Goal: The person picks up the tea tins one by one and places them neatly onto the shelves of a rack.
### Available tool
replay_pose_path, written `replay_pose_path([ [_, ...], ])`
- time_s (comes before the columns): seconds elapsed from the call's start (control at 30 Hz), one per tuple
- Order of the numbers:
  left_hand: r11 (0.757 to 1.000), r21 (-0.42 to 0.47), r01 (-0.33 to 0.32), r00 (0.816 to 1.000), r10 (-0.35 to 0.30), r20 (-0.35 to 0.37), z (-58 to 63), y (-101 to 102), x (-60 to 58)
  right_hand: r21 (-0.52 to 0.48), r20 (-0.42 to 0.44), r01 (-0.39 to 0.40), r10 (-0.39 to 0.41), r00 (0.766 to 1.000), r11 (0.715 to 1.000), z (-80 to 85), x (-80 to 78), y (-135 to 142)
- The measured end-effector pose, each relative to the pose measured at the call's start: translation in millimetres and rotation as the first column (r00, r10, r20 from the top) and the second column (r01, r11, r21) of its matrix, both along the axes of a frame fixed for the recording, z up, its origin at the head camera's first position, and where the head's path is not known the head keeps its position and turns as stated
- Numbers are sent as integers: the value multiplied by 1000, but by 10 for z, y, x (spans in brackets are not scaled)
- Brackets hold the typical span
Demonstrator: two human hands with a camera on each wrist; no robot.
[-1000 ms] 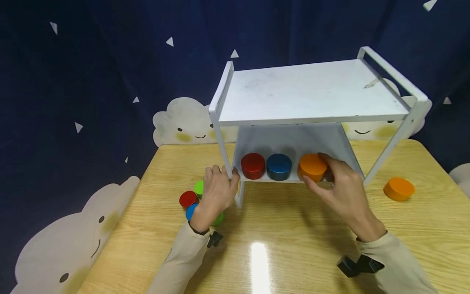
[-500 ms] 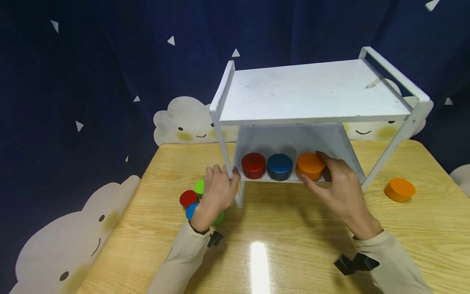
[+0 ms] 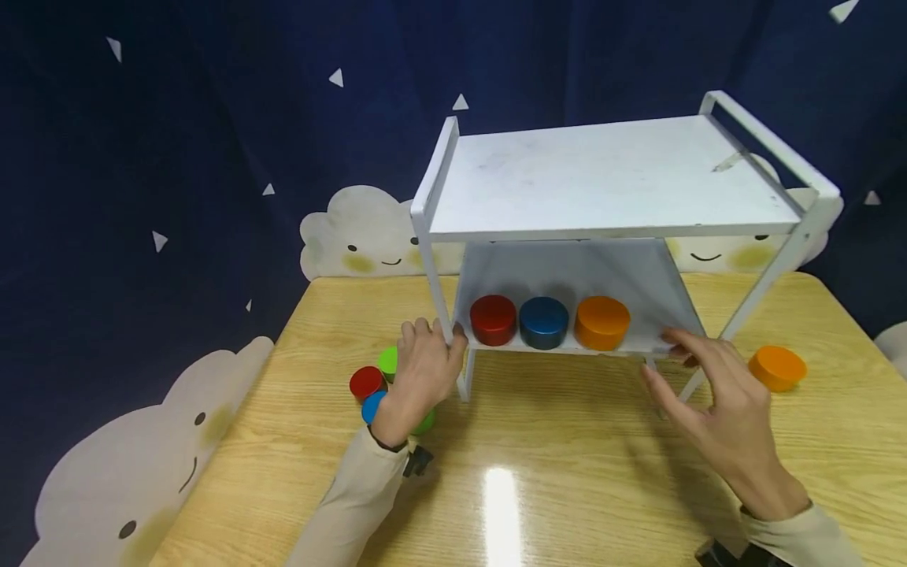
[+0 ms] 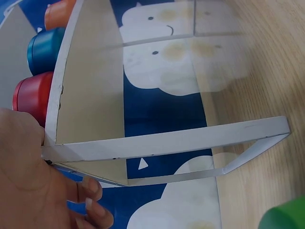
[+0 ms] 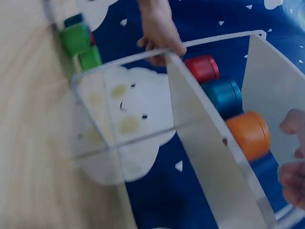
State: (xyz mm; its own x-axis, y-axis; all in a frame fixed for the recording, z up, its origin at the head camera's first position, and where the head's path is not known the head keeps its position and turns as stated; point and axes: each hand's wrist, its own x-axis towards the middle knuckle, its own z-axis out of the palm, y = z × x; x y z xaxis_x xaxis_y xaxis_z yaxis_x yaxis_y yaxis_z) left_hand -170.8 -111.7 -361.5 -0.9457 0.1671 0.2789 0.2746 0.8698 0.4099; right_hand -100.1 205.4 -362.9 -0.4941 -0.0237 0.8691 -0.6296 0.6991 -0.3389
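Observation:
On the lower board of a white two-tier rack [image 3: 609, 177], three short round canisters stand in a row: red [image 3: 494, 320], blue [image 3: 544, 323] and orange [image 3: 602, 323]. My left hand [image 3: 423, 370] grips the rack's front left post at the lower board. In the left wrist view the thumb side lies by the board's corner, with fingers curled behind. My right hand [image 3: 733, 417] is off the orange canister, to its right by the front right post. Its thumb and fingers are spread apart, holding nothing; the right wrist view shows these fingers [image 5: 293, 157] apart from the orange canister.
Another orange canister [image 3: 777, 368] lies on the wooden table [image 3: 560, 472] right of the rack. Left of it, partly hidden by my left hand, are red [image 3: 367, 383], green [image 3: 389, 361] and blue [image 3: 373, 405] canisters. A dark blue curtain [image 3: 212, 118] hangs behind.
The orange canister shifted slightly left on the lower board, then my right hand let go and drew back to the right. My left hand stays on the post.

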Motion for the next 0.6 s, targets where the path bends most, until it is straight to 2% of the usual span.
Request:
replay_pose_path([
  [0.1, 1000, 1, 0, 1000, 0, -19, -5, -9, 6, -5, -31, 1, -1, 1000, 1000, -81, 127, 135],
  [0.27, 1000, -5, -3, 999, 3, -37, -9, 0, -8, 49, 110, 35, -40, 993, 998, -236, 286, 363],
  [0.4, 1000, 1, 0, 1000, 0, -22, -23, 10, -18, 58, 161, 71, -79, 984, 996, -361, 315, 522],
  [0.6, 1000, 9, 7, 1000, -7, -14, -37, 10, -25, 89, 266, 126, -146, 953, 988, -525, 341, 739],
])
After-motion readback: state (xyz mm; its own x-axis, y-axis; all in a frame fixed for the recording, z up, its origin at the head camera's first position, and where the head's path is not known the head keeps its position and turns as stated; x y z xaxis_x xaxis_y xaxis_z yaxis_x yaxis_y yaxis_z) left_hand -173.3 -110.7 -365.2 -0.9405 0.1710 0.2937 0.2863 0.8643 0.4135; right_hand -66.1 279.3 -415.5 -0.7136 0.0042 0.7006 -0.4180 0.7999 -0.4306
